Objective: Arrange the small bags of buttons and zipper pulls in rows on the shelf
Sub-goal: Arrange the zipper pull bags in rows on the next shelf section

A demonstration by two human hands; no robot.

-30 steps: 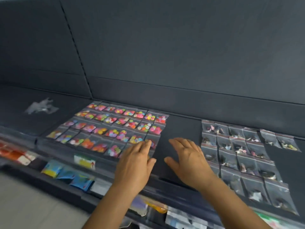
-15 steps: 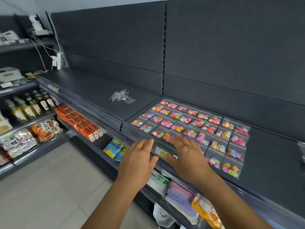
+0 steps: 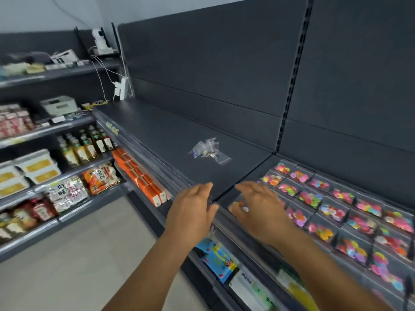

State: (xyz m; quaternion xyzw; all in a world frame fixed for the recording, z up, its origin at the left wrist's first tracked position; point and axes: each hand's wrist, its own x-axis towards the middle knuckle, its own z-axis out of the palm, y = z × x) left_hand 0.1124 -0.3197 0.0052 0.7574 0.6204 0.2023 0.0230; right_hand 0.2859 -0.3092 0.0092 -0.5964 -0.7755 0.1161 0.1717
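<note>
Clear bags [image 3: 210,149] lie loose far left on the shelf [image 3: 157,135]; my left hand [image 3: 190,212] and right hand [image 3: 258,207] hover flat, holding nothing, and reaching across could scuff the button bags [image 3: 336,209].

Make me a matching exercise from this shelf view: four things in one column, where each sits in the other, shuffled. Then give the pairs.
Things:
1. loose clear bags
2. colourful button bags
3. orange boxes
4. left hand

Places:
A. lower shelf, under the dark top shelf
B. at the shelf's front edge
C. alone in a small heap, mid-shelf
D. in rows, right section

Pairs: 1-C, 2-D, 3-A, 4-B
</note>
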